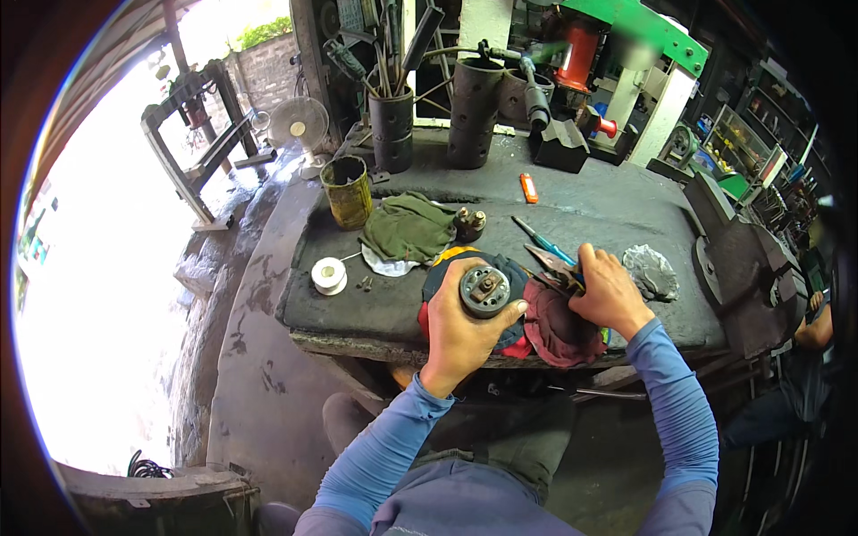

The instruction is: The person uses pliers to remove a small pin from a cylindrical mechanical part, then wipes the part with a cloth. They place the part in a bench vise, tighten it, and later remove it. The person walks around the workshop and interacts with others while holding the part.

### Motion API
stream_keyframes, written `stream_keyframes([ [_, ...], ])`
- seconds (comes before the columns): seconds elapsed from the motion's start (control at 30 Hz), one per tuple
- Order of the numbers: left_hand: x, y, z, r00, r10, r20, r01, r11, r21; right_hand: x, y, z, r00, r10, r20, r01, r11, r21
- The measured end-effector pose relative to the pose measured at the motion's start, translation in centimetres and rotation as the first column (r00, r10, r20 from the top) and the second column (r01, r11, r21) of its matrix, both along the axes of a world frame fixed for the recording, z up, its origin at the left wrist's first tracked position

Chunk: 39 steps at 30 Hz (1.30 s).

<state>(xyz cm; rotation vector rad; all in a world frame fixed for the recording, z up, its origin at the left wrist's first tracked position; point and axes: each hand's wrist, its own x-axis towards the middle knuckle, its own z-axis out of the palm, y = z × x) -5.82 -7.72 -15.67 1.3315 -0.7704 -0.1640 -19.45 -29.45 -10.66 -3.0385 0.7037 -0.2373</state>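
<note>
My left hand grips a dark round metal part with bolts and a blocky fitting on top, above dark blue cloth. My right hand is closed on pliers over a maroon rag; other tools under it are hard to separate. A blue pen-like tool lies just behind. A small dark metal part stands beside a green rag. A white spool and several small bits are at the left.
The bench holds a yellow can, tool-filled cylinders, an orange-red object, a gray lump and, at right, a dark machine. A fan stands back left. Another person's arm shows at far right.
</note>
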Motion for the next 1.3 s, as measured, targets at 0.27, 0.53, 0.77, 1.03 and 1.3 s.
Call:
stream_keyframes([
  [0.27, 0.5, 0.2, 0.4, 0.998, -0.056, 0.039, 0.055, 0.998, 0.031, -1.6, -1.8, 1.4, 0.958, -0.182, 0.221, 0.17, 0.983, 0.073],
  [0.53, 0.3, 0.8, 1.1, 0.998, -0.055, -0.033, 0.055, 0.998, 0.003, -11.9, -3.6, 3.7, 0.572, -0.548, 0.61, -0.147, 0.664, 0.733],
  [0.77, 0.8, 0.7, 0.3, 0.996, -0.078, -0.035, 0.077, 0.997, -0.021, -17.3, 2.7, -2.7, 0.264, -0.597, 0.757, -0.845, 0.236, 0.481],
  [1.03, 1.1, 1.5, -0.4, 0.99, -0.112, 0.082, 0.114, 0.993, -0.019, -12.7, 10.7, -1.4, 0.522, -0.624, 0.582, -0.269, 0.526, 0.806],
  [1.3, 1.3, 1.4, -0.5, 0.982, -0.167, 0.086, 0.169, 0.985, -0.024, -8.3, 10.9, 3.9, 0.982, 0.162, 0.102, -0.13, 0.956, -0.264],
])
